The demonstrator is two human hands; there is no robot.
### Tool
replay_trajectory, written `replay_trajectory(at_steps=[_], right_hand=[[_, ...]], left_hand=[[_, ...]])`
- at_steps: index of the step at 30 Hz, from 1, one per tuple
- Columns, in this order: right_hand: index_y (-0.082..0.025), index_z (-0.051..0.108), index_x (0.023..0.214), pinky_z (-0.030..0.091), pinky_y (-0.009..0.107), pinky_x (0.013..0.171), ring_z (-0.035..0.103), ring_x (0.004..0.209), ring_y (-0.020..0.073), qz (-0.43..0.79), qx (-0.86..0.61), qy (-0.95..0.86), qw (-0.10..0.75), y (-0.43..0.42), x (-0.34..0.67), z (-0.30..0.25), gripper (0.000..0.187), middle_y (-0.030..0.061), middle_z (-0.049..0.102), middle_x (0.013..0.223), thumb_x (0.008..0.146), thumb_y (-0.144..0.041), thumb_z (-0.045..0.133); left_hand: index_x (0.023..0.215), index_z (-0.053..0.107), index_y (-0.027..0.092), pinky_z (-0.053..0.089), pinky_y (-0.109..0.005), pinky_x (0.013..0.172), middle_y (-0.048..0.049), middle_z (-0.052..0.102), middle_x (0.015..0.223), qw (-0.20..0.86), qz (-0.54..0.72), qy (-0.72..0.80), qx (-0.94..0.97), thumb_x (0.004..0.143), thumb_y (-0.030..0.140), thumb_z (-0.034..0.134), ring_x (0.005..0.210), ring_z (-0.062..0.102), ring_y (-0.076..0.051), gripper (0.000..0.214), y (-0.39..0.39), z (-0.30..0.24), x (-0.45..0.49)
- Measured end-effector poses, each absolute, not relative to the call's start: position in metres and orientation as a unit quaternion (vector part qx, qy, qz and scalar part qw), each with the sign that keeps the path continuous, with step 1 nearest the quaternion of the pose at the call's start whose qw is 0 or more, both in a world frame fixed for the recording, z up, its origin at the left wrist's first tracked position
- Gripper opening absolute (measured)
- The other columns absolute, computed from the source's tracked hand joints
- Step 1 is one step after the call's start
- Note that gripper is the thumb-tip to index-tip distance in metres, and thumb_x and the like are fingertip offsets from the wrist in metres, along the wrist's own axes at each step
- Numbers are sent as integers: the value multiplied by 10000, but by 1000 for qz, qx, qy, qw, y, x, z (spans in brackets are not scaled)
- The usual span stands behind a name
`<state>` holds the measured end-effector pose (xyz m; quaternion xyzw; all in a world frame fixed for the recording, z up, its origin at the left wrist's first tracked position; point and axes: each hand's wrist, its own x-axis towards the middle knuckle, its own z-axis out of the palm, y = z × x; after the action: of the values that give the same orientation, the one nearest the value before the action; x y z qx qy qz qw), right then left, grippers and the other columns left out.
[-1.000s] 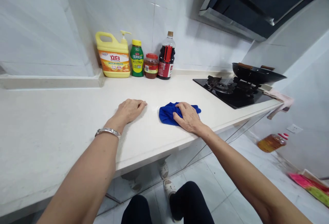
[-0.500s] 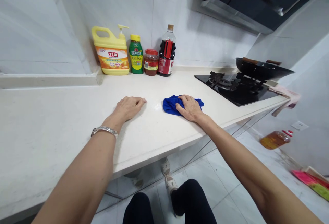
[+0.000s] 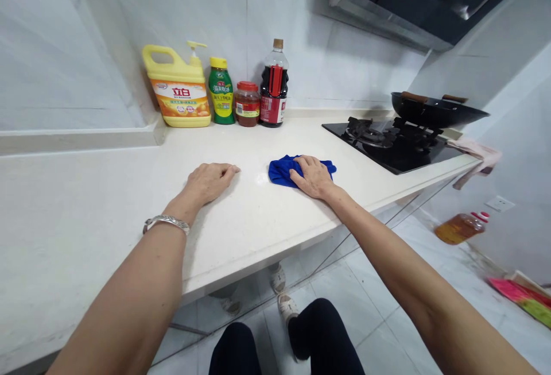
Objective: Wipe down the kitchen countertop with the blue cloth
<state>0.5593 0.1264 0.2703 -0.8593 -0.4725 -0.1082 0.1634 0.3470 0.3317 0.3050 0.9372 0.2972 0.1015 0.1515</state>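
Note:
My right hand [image 3: 313, 177] presses down on a crumpled blue cloth [image 3: 280, 170], its fingers bent over the cloth's right part. The cloth lies on the white countertop [image 3: 262, 220], left of the stove. Resting on the same surface to the left of the cloth is my left hand [image 3: 210, 181]. Its fingers are curled in and hold nothing that I can see. A silver bracelet [image 3: 167, 221] circles that wrist. A gap of bare counter separates this hand from the cloth.
Along the back wall stand a yellow detergent jug [image 3: 181, 91], a green squeeze bottle [image 3: 222, 93], a red-lidded jar [image 3: 247, 105] and a dark sauce bottle [image 3: 274, 91]. At right, a black wok [image 3: 434, 113] sits on the gas stove [image 3: 400, 154], under a range hood [image 3: 413, 2].
The view has shifted slightly, so the bottles and counter appear a little further left. Both hands and the blue cloth keep nearly the same places on the counter.

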Motion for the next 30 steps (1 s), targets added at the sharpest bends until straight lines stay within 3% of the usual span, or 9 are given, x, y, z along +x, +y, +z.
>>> replay_trajectory(at_steps=[4, 11, 20, 30], right_hand=[[-155, 565, 1434, 397, 571, 1145, 450, 1408, 362, -119, -852, -489, 145, 117, 555, 270, 570, 166, 553, 1506, 1002, -476, 376], [-155, 583, 1414, 409, 560, 1151, 472, 1393, 352, -131, -818, -540, 150, 91, 552, 266, 564, 161, 563, 1493, 998, -465, 361], [-197, 591, 1400, 392, 527, 1189, 497, 1384, 321, -125, -784, -586, 159, 59, 557, 266, 520, 137, 584, 1464, 1009, -452, 361], [-172, 630, 1339, 434, 550, 1151, 552, 1328, 350, -152, -830, -504, 184, 61, 593, 261, 531, 153, 641, 1393, 973, -471, 389]], left_hand=[[1265, 743, 319, 493, -504, 1035, -56, 741, 1291, 154, 106, 295, 937, 968, 472, 315, 1212, 638, -360, 543, 330, 305, 346], [1264, 746, 288, 489, -506, 1033, -75, 751, 1263, 167, 109, 285, 938, 974, 458, 343, 1189, 643, -357, 525, 330, 305, 346], [1262, 744, 304, 493, -445, 952, -64, 779, 1020, 176, 98, 284, 937, 963, 478, 331, 1038, 666, -317, 539, 330, 306, 346], [1265, 740, 302, 489, -421, 923, -53, 768, 1002, 180, 96, 284, 937, 960, 480, 318, 1027, 664, -302, 550, 329, 308, 345]])
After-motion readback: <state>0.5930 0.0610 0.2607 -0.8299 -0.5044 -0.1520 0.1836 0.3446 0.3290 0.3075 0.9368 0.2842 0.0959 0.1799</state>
